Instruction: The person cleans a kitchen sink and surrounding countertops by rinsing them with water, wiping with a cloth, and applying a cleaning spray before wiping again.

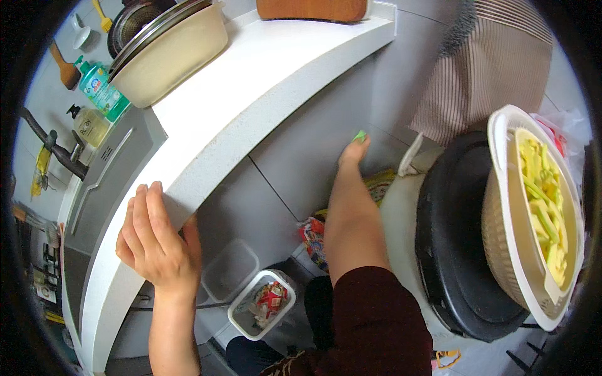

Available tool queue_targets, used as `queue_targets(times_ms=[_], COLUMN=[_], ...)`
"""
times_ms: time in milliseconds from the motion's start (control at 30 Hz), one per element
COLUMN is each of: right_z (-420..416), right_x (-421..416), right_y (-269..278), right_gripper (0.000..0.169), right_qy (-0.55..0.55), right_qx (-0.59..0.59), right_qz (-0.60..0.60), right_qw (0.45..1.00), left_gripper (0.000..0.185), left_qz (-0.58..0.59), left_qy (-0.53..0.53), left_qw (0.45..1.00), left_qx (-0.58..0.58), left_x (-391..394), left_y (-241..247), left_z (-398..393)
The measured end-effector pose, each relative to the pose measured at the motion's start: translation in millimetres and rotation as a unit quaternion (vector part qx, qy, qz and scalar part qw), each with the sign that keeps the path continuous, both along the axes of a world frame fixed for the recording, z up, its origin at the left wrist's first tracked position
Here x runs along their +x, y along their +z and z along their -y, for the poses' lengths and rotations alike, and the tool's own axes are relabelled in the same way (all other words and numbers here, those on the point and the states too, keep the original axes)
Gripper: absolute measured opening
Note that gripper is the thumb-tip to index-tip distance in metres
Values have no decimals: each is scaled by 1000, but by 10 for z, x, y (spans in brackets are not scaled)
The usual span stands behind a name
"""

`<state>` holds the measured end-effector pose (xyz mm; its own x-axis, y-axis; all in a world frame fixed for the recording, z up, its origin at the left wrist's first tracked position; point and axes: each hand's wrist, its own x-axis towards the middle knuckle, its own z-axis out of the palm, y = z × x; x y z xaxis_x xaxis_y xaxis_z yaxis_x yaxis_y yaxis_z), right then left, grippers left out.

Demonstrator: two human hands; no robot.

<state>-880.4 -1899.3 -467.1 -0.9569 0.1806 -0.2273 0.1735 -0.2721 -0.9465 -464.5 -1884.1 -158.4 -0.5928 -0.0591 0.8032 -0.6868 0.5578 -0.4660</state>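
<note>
My left hand (157, 239) rests on the rounded edge of the white countertop (225, 117), fingers on top and thumb below the edge, holding no object. Low beside the grey tiled wall, my right hand (356, 149) is reached out under the counter, with a small bright green thing (360, 136) at its fingertips; what it is cannot be told. Near the right forearm are colourful plastic packages (312, 237). A small white bin (262, 305) with rubbish in it stands below, between the two arms, beside a clear plastic lid or tray (230, 270).
At right, a white colander (501, 225) with cut yellow-green vegetables (545, 207) sits on a large black lid (451, 244). A striped cloth (494, 80) hangs behind. Left are a grey sink (101, 188), soap bottles (89, 126) and a stacked cream basin (174, 61). A wooden board (312, 9) stands at the back.
</note>
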Motion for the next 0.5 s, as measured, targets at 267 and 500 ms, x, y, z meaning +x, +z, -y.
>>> queue_targets(times_ms=[267, 500], right_z=[-162, -50], right_x=[-342, -451], right_y=[-170, -389], right_gripper=[41, 41], right_qy=[63, 20], right_qx=[66, 104], right_qz=[115, -27], right_qw=[989, 994], left_gripper=[51, 58], left_qz=[37, 27], left_qy=[55, 47], left_qw=[997, 998], left_qx=[-50, -29], left_x=[0, 14], left_y=[-1, -10], left_z=[28, 31])
